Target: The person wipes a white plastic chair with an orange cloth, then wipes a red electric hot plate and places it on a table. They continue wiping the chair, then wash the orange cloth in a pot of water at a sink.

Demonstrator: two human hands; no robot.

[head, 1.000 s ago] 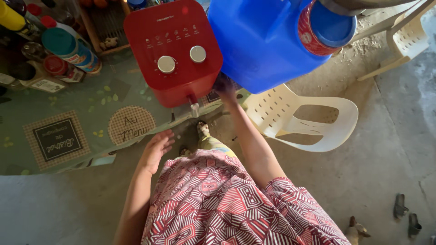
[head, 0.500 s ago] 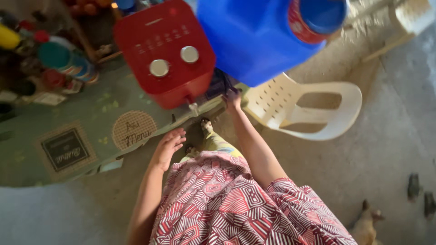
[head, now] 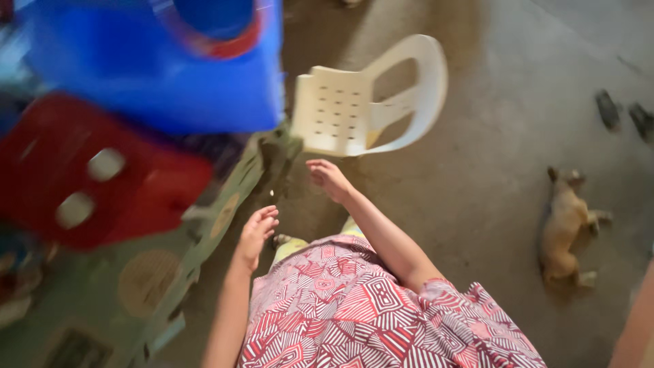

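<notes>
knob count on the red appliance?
2. Both sit on the top face of the red appliance at left: one knob nearer the blue container, the other knob below-left of it. The frame is blurred; smaller controls may not show.

A red square plastic dispenser point(head: 88, 174) stands on the green-clothed table point(head: 109, 300), at the left. A large blue plastic water jug point(head: 157, 61) sits behind it. A cream plastic chair point(head: 354, 102) stands right of the table's corner. A tan dog point(head: 565, 228) lies on the concrete floor point(head: 490, 136), far right.
</notes>
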